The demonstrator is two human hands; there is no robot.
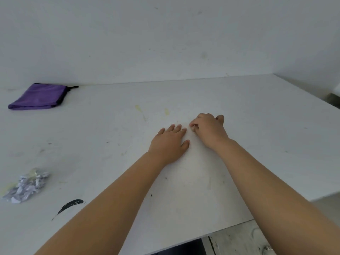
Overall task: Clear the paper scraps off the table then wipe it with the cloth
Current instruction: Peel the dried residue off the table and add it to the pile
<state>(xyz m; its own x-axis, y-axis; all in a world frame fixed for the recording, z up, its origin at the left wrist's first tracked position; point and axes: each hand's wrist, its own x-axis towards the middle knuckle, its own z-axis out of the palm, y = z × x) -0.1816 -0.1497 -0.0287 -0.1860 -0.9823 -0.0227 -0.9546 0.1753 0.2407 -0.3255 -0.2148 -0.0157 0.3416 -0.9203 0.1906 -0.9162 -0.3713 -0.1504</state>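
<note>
Our left hand (pixel 168 144) lies flat on the tabletop (pixel 239 111); our right hand (pixel 207 128) has a curled grip, contents unclear. Scrap pile (pixel 27 184), near left: light, flimsy, best scooped. Folded purple cloth (pixel 39 97), far left: soft, pinch an edge.

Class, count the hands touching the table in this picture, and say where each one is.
2. The left hand lies flat, fingers straight, near the middle of the table. The right hand sits just beside it, fingers curled at the surface; whether it pinches anything is hidden.
</note>
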